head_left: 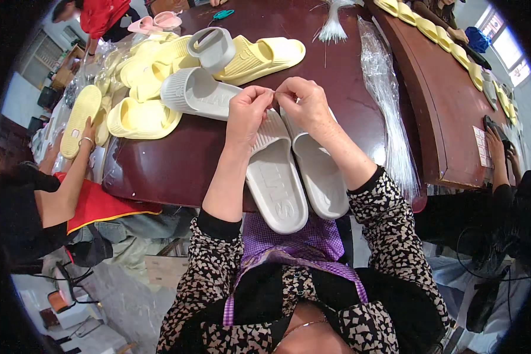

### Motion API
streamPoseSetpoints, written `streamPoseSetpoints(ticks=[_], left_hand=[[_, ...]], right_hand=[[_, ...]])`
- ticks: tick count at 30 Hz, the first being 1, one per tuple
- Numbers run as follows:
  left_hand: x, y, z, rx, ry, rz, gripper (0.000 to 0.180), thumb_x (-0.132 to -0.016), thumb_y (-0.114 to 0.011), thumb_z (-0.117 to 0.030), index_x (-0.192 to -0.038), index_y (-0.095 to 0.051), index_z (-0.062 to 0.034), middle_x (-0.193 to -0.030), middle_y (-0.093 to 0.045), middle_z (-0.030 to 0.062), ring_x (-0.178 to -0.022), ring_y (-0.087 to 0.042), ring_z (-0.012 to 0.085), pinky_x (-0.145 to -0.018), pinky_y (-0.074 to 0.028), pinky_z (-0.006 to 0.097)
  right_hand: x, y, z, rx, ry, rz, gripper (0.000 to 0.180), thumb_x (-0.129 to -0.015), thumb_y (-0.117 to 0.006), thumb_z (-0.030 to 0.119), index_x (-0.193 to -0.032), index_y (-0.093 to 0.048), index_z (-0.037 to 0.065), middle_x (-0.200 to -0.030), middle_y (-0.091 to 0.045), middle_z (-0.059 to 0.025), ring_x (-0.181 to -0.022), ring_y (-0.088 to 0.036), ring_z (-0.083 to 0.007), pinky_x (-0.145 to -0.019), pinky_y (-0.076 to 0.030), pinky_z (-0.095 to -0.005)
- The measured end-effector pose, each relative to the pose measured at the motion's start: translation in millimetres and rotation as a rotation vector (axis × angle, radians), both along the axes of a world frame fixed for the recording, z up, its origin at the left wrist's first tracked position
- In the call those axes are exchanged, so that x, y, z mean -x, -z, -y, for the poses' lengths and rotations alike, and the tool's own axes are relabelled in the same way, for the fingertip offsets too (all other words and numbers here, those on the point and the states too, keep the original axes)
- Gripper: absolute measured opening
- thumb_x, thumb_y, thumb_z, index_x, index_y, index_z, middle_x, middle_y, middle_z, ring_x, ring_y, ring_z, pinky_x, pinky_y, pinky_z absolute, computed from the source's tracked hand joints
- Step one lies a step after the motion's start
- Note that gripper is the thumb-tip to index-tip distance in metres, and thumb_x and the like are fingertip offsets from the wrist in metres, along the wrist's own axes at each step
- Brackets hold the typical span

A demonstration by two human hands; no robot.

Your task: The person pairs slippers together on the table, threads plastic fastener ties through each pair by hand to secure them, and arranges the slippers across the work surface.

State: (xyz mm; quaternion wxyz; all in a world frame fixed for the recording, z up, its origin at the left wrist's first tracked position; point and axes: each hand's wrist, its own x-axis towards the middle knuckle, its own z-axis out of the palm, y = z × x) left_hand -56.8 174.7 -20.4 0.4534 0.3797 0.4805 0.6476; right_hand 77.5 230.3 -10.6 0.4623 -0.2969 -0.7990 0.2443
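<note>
A pair of light grey slide slippers lies side by side at the table's near edge, the left slipper with raised lettering on its footbed and the right slipper close against it. Over their toe ends, my left hand and my right hand meet, thumbs and forefingers pinched together. Whatever thin thing they hold is too small to make out. Just left of my left hand rests another grey slipper on its side, and behind it a further grey slipper leans on a yellow slipper.
Yellow slippers pile up on the left, where a co-worker's hand holds a yellow slipper. White plastic strands and a bag of strands lie right. Teal-handled scissors lie at the back. Another table bears a slipper row.
</note>
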Motion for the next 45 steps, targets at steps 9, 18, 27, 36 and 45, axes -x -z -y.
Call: streamPoseSetpoints(ticks=[9, 18, 27, 36, 45], left_hand=[[8.3, 5.2, 1.8, 0.039, 0.032, 0.017, 0.006, -0.086, -0.063, -0.009, -0.086, -0.066, -0.004, -0.068, -0.058, -0.0038, -0.052, -0.045, 0.0025, -0.046, -0.033, 0.018], [25.1, 2.3, 0.3, -0.064, -0.022, -0.349, 0.009, -0.083, -0.062, -0.008, -0.088, -0.067, -0.003, -0.079, -0.062, 0.0026, -0.064, -0.055, 0.0094, -0.058, -0.044, 0.022], [161.6, -23.8, -46.3, 0.015, -0.398, -1.887, 0.049, -0.077, -0.051, -0.002, -0.124, -0.055, -0.0166, -0.137, -0.044, 0.0151, -0.102, -0.056, 0.0412, -0.091, -0.045, 0.043], [171.5, -24.0, -60.7, -0.131, -0.194, -1.997, 0.017, -0.076, -0.051, -0.005, -0.087, -0.064, -0.0076, -0.083, -0.064, 0.017, -0.085, -0.059, 0.0352, -0.076, -0.047, 0.046], [79.4, -107.5, -13.1, -0.423, -0.35, -1.743, 0.017, -0.083, -0.05, -0.005, -0.093, -0.064, -0.0042, -0.091, -0.063, 0.0151, -0.085, -0.057, 0.0361, -0.075, -0.046, 0.045]], right_hand=[[0.5, 3.1, 3.3, -0.195, 0.027, 0.025, 0.004, -0.074, -0.062, 0.005, -0.071, -0.063, 0.006, -0.07, -0.063, -0.0077, -0.067, -0.06, -0.0257, -0.07, -0.041, -0.0346], [-15.8, -5.7, -6.2, -0.118, -0.049, 0.087, 0.004, -0.076, -0.063, 0.007, -0.079, -0.066, 0.006, -0.073, -0.064, -0.0094, -0.072, -0.062, -0.0274, -0.071, -0.045, -0.036], [-63.1, -37.9, 73.1, 0.084, -0.21, 0.682, 0.036, -0.085, -0.061, 0.025, -0.115, -0.056, 0.007, -0.084, -0.065, -0.019, -0.08, -0.064, -0.0362, -0.071, -0.049, -0.0456], [-62.8, -4.4, 54.4, 0.067, 0.091, 0.665, 0.027, -0.081, -0.058, 0.02, -0.106, -0.057, 0.008, -0.073, -0.064, -0.0187, -0.07, -0.064, -0.0368, -0.065, -0.051, -0.0464], [-230.5, -78.5, -25.7, -0.204, 0.799, 0.801, 0.031, -0.079, -0.059, 0.023, -0.109, -0.065, 0.015, -0.082, -0.067, -0.0175, -0.077, -0.066, -0.0342, -0.071, -0.051, -0.0438]])
